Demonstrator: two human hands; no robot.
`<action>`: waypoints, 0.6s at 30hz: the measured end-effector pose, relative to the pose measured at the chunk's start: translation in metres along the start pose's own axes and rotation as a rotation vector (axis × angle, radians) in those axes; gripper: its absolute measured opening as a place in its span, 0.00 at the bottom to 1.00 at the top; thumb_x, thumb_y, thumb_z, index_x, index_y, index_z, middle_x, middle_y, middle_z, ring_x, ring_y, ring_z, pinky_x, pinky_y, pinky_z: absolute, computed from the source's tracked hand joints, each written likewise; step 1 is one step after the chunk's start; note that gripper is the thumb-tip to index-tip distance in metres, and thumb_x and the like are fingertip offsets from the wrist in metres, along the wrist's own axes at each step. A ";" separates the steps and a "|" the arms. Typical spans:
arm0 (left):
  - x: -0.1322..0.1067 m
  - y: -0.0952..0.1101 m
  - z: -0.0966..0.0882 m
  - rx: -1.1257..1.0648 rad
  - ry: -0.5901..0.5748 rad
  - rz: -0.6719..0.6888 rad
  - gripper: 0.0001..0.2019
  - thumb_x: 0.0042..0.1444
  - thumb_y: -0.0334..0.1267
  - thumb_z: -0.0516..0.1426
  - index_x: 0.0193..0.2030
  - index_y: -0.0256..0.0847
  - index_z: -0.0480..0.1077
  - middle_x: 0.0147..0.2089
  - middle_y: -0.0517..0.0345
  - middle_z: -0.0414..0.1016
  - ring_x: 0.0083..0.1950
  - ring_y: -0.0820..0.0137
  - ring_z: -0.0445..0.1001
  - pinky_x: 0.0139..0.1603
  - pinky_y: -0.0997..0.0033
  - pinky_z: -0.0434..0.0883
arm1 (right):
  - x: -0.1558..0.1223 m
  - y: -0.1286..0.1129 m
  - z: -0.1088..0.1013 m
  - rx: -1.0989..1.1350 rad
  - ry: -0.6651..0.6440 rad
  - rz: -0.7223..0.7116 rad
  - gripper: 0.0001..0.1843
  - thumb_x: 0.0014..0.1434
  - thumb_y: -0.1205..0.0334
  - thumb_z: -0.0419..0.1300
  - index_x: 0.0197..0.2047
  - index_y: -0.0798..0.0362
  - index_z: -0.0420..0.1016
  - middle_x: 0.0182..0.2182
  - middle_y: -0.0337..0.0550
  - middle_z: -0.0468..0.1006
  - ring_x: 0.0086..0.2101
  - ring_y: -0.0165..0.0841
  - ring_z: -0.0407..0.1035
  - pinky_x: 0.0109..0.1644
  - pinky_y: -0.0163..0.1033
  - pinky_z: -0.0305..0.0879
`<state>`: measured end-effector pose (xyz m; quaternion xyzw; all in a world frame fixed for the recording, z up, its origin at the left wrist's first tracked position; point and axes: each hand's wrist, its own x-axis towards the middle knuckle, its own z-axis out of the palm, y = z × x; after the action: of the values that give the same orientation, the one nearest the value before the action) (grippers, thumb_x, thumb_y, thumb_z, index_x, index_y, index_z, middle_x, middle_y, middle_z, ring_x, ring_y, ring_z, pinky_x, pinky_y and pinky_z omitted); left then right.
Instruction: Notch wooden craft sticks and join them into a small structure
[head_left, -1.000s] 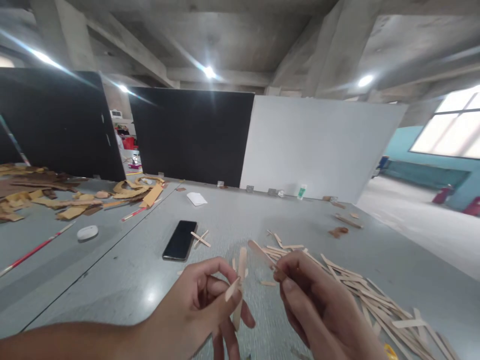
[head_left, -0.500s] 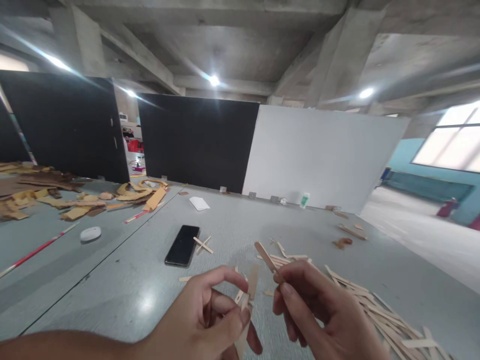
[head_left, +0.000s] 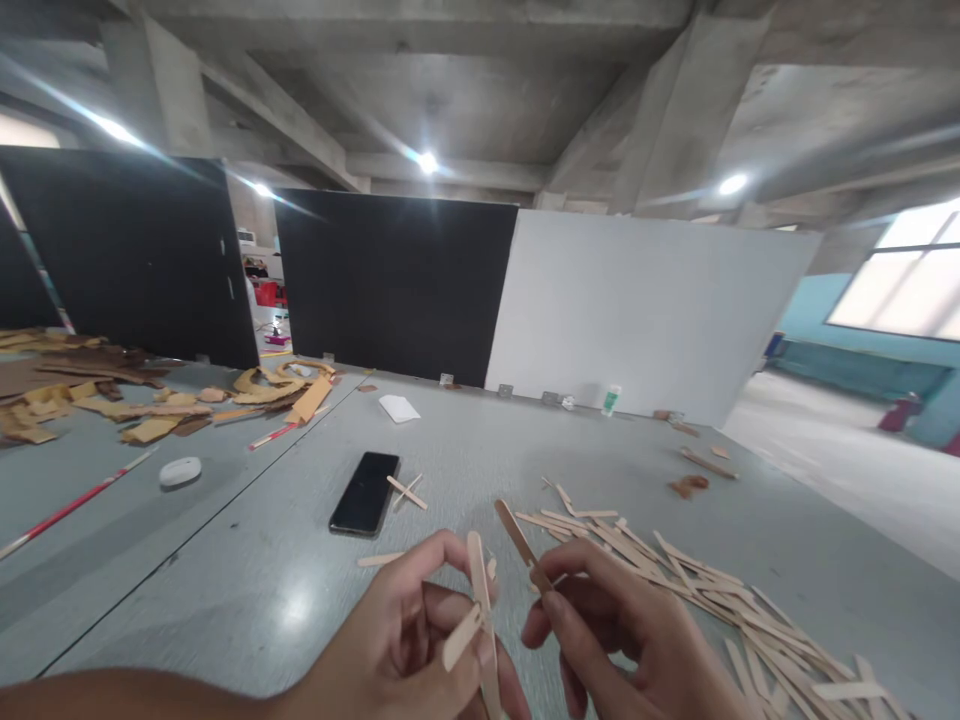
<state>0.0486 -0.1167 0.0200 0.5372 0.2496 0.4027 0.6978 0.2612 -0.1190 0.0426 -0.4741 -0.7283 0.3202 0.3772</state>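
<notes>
My left hand (head_left: 427,640) is closed round crossed wooden craft sticks (head_left: 478,570), which fit together at a notch near the fingertips. One of them points up, and a short end juts toward the lower left. Between the thumb and fingers of my right hand (head_left: 619,635) is a single craft stick (head_left: 515,532), slanting up to the left, with a small notch near my fingertips. It is apart from the sticks in the left hand. A pile of loose craft sticks (head_left: 780,635) spreads on the table beyond and right of my right hand.
A black phone (head_left: 365,493) lies left of centre, with small crossed sticks (head_left: 407,491) at its edge. Farther left are a white case (head_left: 180,472) and yellow-brown scraps (head_left: 157,405). A small green-and-white bottle (head_left: 610,400) stands by the white panel (head_left: 637,310).
My left hand has turned the joined sticks, so the upright one and the short end now show. My right hand has moved slightly left and down with its stick.
</notes>
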 end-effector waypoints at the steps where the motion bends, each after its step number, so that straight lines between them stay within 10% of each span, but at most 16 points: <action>1: 0.000 -0.001 0.000 -0.006 -0.003 0.011 0.27 0.60 0.60 0.67 0.45 0.41 0.62 0.35 0.51 0.84 0.25 0.80 0.71 0.30 0.79 0.67 | 0.000 0.001 0.001 0.006 -0.013 0.007 0.13 0.71 0.46 0.59 0.41 0.47 0.71 0.28 0.38 0.84 0.20 0.29 0.71 0.23 0.32 0.67; 18: 0.003 -0.004 -0.004 0.032 -0.050 -0.026 0.26 0.61 0.59 0.67 0.45 0.41 0.63 0.36 0.48 0.85 0.24 0.82 0.66 0.28 0.82 0.63 | 0.002 0.001 -0.002 -0.043 -0.053 -0.030 0.08 0.73 0.53 0.55 0.42 0.47 0.70 0.29 0.37 0.83 0.20 0.29 0.73 0.24 0.32 0.66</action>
<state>0.0483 -0.1128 0.0152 0.5548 0.2455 0.3763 0.7003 0.2628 -0.1169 0.0435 -0.4624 -0.7518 0.3113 0.3523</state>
